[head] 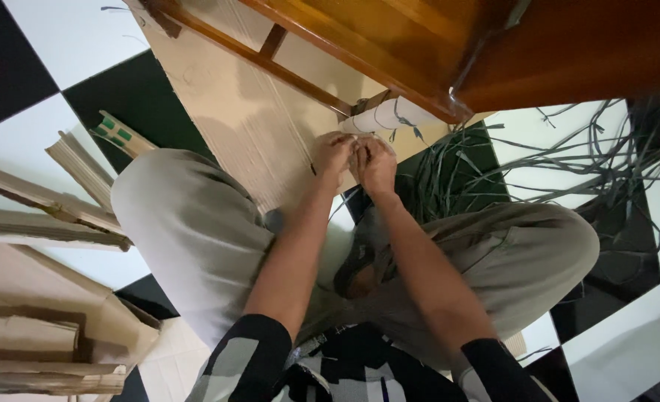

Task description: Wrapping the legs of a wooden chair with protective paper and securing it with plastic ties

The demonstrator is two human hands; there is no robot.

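Knees [196, 223] splayed; left hand [332, 152] and right hand [377, 164] pinch together on strip just below roll [386, 115]. Keep tension steady, wrap tight.

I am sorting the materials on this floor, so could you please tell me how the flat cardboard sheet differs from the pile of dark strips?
The cardboard sheet is pale tan, broad and flat, running under the wooden furniture; the dark strips are grey-green, thin and tangled. The sheet lies ahead of the left hand; the strips spread beyond the right hand. Both rest on the checkered floor.
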